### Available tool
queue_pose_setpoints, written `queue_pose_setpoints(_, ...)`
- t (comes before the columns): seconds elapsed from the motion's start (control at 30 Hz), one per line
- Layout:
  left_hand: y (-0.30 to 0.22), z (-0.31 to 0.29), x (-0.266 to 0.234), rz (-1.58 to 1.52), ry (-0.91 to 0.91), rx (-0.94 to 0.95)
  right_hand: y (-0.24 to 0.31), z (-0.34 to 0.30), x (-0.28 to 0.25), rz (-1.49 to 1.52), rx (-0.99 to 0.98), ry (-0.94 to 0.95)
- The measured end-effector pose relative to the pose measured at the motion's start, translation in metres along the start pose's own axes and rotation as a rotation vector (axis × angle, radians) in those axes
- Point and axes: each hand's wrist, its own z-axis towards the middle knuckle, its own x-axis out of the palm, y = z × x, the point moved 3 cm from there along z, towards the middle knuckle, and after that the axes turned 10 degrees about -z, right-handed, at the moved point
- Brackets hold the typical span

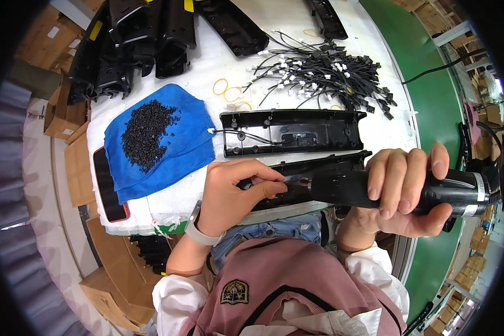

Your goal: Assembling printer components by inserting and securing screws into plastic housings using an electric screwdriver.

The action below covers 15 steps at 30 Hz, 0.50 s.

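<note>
From my remote seat I see the right hand [403,187] wrapped round the black driver [341,187], fingers over the top and thumb below; the driver lies nearly level, its bit end pointing at the left hand [238,187]; that hand has thumb and forefinger drawn together just beside the bit, and whether a screw sits between them I cannot tell. My first worry is there: if the driver spun up now, a slipping bit could catch those fingertips; a screw offered crooked could drop or cross-thread.

The near shell [330,164] lies beneath driver and hands, partly hidden; with neither hand clearly bracing it, I judge it could skid or turn under a push, and too much torque could strip a plastic boss.

Just beyond, the far shell [325,131] lies open side up with a cable [252,136] in it, the white plug over its left end; a sleeve or tool could snag that lead, and a loose wire could be pinched if the shell were closed.

To the left, screws [145,134] lie heaped on the blue cloth [190,112]; one tug on the cloth could scatter them; farther off, the tangled cable pile [341,73] could knot when one is pulled.
</note>
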Motion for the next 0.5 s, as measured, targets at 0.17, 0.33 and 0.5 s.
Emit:
queue_pose_setpoints(0.17,-0.0014,0.0015,0.0024,-0.012,0.058,-0.017,-0.0025,0.0012,-0.0032,0.051,0.015,0.003)
queue_pose_setpoints(0.33,-0.0029,0.0008,0.0041,0.077,0.087,0.024,-0.0045,0.0032,0.0042,0.097,0.032,-0.077)
queue_pose_setpoints(0.5,-0.0066,-0.001,0.0081,0.077,0.056,0.031,-0.0015,0.0005,0.0028,0.051,0.11,-0.08)
